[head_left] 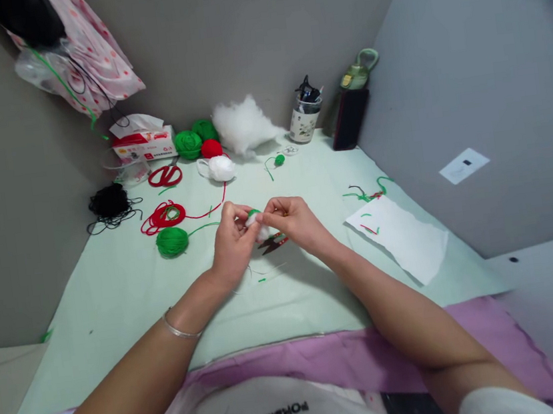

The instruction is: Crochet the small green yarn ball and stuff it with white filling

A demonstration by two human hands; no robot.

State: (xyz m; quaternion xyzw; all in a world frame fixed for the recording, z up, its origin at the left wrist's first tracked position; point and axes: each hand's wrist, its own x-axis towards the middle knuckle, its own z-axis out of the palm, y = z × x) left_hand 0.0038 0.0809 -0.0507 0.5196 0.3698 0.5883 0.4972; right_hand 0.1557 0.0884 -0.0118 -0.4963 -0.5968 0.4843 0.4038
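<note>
Two hands at work over one table (309,307): the left hand (230,243) has fingers closed on one green-and-white piece (252,216), right beside one pair of dark-bladed scissors (270,245). The right hand (298,221) pinches thumb and forefinger together at its edge, what they grip too small to tell! Beyond: three big green balls (188,144), one red ball (211,148), one white ball (222,168).

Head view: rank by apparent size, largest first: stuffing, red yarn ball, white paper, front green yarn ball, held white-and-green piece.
1. White paper
2. White stuffing
3. Front green yarn ball
4. Red yarn ball

Unranked: white-and-green piece, partly hidden by fingers.
</note>
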